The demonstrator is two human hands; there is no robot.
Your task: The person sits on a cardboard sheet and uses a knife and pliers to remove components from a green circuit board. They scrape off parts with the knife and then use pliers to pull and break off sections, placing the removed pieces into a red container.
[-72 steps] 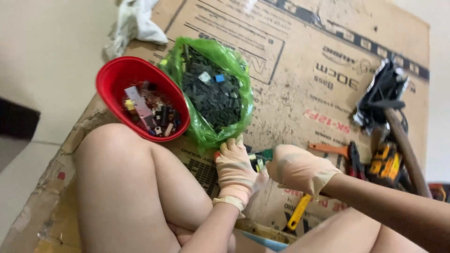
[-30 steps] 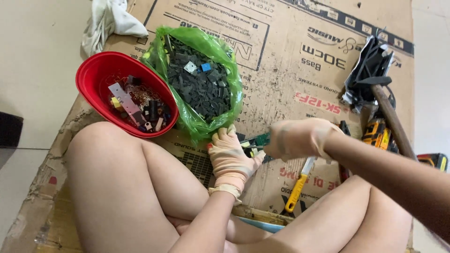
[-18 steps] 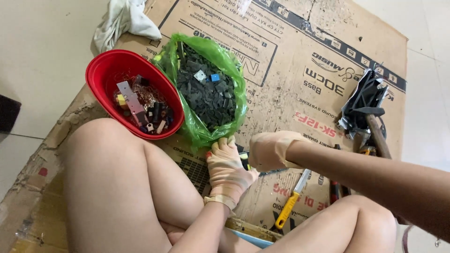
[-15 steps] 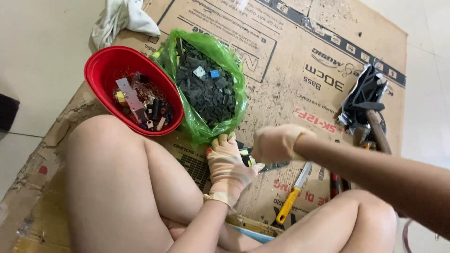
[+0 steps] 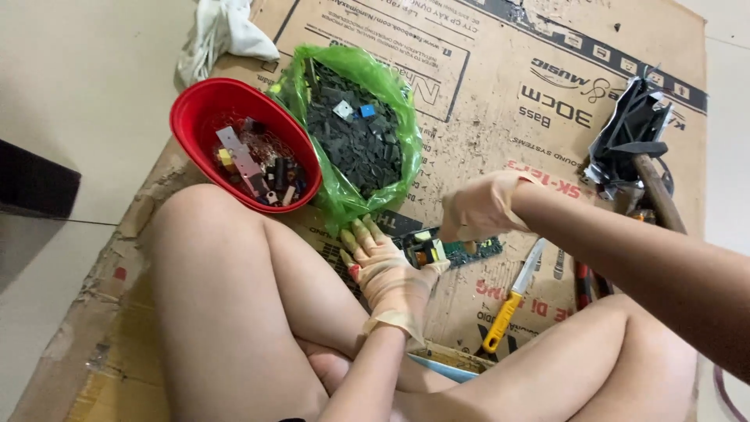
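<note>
I sit on flattened cardboard (image 5: pixel 508 86) with my knees up. My left hand (image 5: pixel 387 270), in a pale glove, rests on a green circuit board (image 5: pixel 449 250) and pins it to the cardboard. My right hand (image 5: pixel 478 207), also gloved, is closed above the board's far end; what it grips is hidden by the fingers. Just beyond my left hand stands a green plastic bag (image 5: pixel 355 141) full of small dark chips. Beside it is a red bowl (image 5: pixel 234 144) with mixed small electronic parts.
A yellow-handled screwdriver (image 5: pixel 512 301) lies right of the board. More tools (image 5: pixel 582 281) and a black plastic piece (image 5: pixel 633 137) with a wooden handle (image 5: pixel 660 199) lie at the right. A white rag (image 5: pixel 223 35) sits at the cardboard's far left corner.
My right hand has moved from beside my left hand to above the board's right end. The view has shifted a little; my left hand stays on the board.
</note>
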